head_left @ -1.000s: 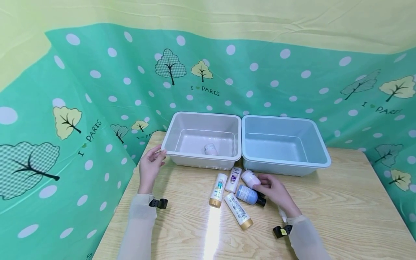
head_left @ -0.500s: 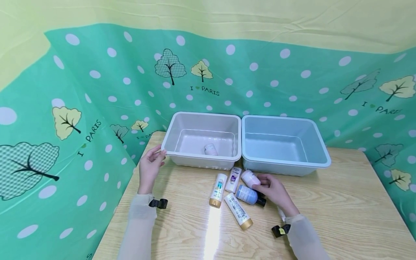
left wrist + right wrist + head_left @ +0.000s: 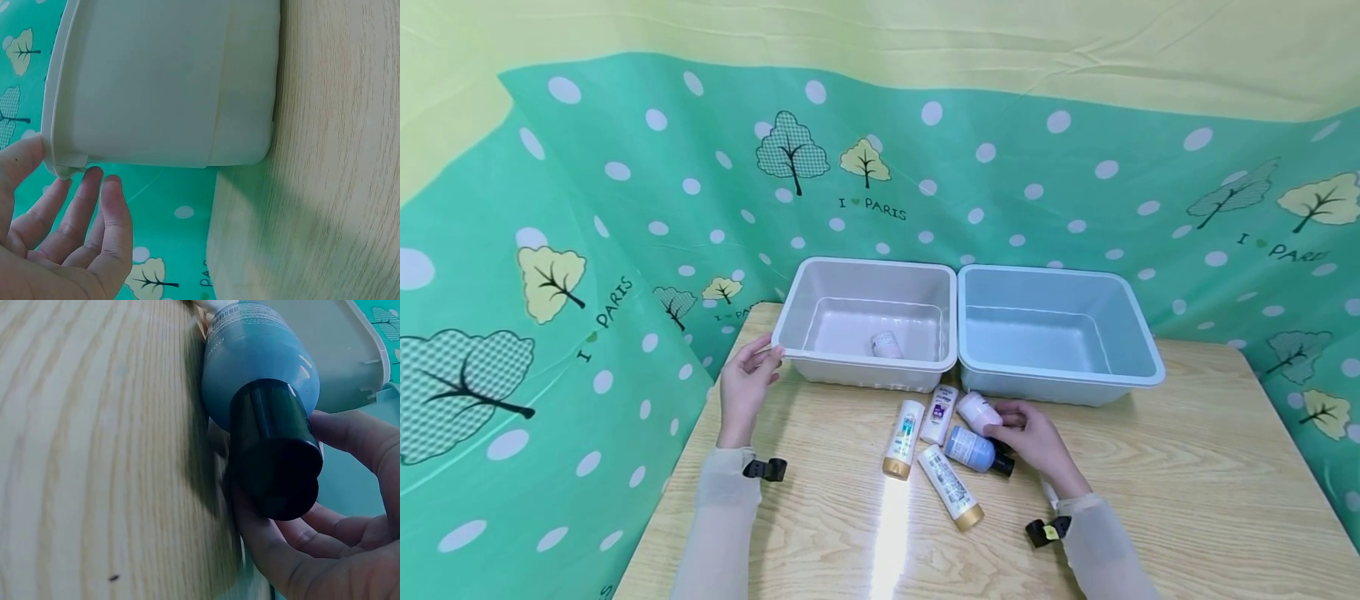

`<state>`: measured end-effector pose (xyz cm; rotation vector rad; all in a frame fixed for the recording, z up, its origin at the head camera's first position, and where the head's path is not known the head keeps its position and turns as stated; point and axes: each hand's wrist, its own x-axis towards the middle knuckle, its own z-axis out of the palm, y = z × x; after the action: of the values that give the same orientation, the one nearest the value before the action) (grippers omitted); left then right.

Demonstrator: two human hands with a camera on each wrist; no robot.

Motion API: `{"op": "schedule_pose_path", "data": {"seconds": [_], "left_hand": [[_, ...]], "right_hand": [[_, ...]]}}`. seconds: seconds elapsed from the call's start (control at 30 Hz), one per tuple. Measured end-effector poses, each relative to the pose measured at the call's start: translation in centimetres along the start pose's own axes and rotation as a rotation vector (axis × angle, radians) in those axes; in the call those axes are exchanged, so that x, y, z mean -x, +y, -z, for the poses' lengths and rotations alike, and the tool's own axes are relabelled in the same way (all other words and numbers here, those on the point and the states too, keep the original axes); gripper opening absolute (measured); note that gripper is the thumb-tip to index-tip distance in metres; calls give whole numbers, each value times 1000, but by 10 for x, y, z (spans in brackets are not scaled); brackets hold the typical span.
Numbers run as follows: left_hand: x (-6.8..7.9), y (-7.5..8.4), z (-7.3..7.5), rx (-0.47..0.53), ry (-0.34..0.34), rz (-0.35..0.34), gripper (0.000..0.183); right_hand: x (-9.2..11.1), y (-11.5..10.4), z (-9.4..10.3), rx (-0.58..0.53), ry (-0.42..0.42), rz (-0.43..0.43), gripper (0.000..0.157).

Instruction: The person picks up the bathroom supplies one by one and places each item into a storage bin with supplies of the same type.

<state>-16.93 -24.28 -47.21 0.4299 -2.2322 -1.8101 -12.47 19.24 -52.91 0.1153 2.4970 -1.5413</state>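
At the front left corner of a light grey plastic bin (image 3: pixel 872 367), my left hand (image 3: pixel 747 392) pinches the rim; the left wrist view shows the thumb (image 3: pixel 25 159) against the rim and the fingers loosely curled below the corner. My right hand (image 3: pixel 1033 437) grips a white bottle (image 3: pixel 979 414) lying on the table, thumb on the near side, fingers behind. Right beside it lies a blue bottle with a black cap (image 3: pixel 972 450); in the right wrist view this blue bottle (image 3: pixel 262 356) covers most of the held one.
A white bottle (image 3: pixel 886 344) lies inside the grey bin. A light blue bin (image 3: pixel 1052 379) stands against its right side. On the table (image 3: pixel 1210 467) lie more white bottles, two with gold caps (image 3: pixel 897 467). Something white (image 3: pixel 1051 493) is partly hidden by the right wrist.
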Motion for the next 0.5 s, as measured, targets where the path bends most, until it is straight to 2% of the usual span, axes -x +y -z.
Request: {"op": "schedule_pose_path", "data": {"seconds": [0.3, 0.5], "left_hand": [[0, 0, 0, 3, 1, -2, 48], [-1, -1, 0, 11, 1, 0, 49]], "right_hand": [[0, 1, 1, -59, -4, -28, 56], [2, 0, 4, -59, -7, -26, 57]]}}
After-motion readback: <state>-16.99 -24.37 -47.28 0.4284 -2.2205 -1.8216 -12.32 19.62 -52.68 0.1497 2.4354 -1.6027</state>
